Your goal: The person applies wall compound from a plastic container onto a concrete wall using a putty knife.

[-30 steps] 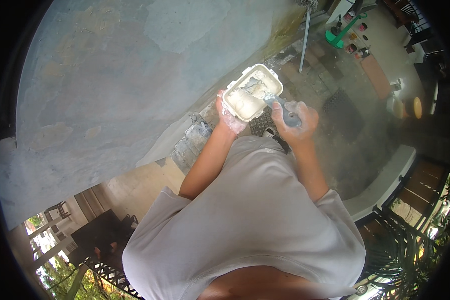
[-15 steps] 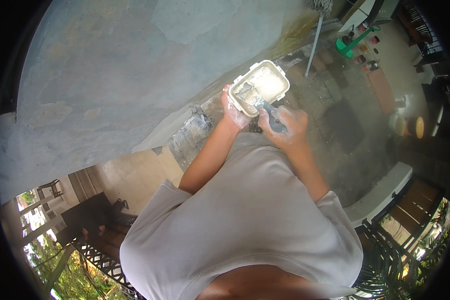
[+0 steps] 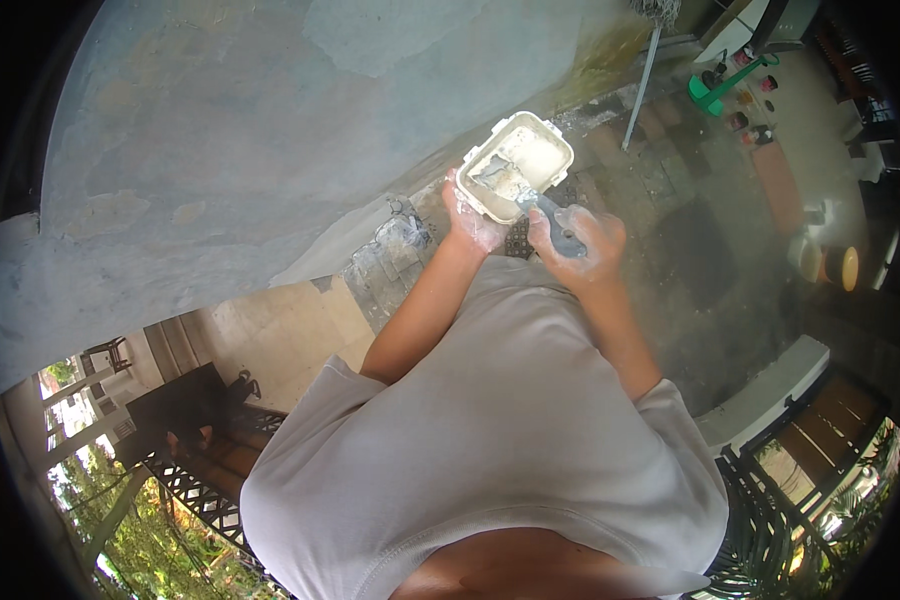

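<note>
Left hand (image 3: 476, 226) holding white tub (image 3: 544, 150), right hand (image 3: 597, 246) gripping scraper (image 3: 560, 234)

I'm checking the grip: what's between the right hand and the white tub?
In the head view, a scraper: its grey handle in the right hand, its blade over the white tub.

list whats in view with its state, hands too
Left hand: holding the tub, smeared white
Right hand: closed around the putty knife's handle, smeared white
Tub: open, pale paste inside
Putty knife: held, blade over the tub's inside, smeared
Wall: grey, patchy
Mop: head end up, unheld
Shirt: worn
</note>
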Available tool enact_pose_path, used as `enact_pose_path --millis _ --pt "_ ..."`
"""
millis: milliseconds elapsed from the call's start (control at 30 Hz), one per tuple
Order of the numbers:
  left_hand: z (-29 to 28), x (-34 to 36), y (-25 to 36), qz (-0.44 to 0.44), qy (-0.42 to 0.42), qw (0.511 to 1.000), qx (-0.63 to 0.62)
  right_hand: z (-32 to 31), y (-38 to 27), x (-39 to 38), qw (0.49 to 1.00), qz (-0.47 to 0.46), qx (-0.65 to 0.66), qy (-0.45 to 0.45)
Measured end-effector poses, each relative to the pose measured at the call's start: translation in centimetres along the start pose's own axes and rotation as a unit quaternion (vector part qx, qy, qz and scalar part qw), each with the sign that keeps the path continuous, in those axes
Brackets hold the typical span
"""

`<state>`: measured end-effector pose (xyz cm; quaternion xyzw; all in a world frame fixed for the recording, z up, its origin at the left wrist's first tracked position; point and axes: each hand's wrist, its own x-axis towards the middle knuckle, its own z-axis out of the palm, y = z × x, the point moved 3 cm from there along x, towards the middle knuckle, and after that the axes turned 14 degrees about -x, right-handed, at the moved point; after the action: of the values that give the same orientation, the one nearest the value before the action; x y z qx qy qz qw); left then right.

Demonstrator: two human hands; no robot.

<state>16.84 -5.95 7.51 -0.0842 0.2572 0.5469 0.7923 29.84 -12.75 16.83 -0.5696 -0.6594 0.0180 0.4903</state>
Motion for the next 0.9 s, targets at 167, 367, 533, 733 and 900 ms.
enact_pose_path --millis 167,367,533,733,900 --pt "-0.3 0.9 0.6 -0.035 -0.068 0.996 -0.039 -0.2 0.2 0.2 0.999 0.018 0.008 -0.029" --pt "0.8 0.2 0.4 -0.125 -0.185 0.971 -0.086 -2.0 1.7 -0.5 0.998 0.055 -0.029 0.010" --pt "-1.1 1.1 0.9 -0.068 -0.091 0.993 0.030 -1.4 1.6 -0.7 0.995 0.085 -0.008 0.042" --pt "-1.3 1.4 1.5 -0.069 -0.075 0.993 0.059 -0.7 2.2 -1.4 0.997 0.057 -0.007 0.054" --pt "-3.2 1.7 1.0 -0.085 -0.125 0.988 0.036 -1.2 2.3 -1.7 0.998 0.062 -0.034 0.003"
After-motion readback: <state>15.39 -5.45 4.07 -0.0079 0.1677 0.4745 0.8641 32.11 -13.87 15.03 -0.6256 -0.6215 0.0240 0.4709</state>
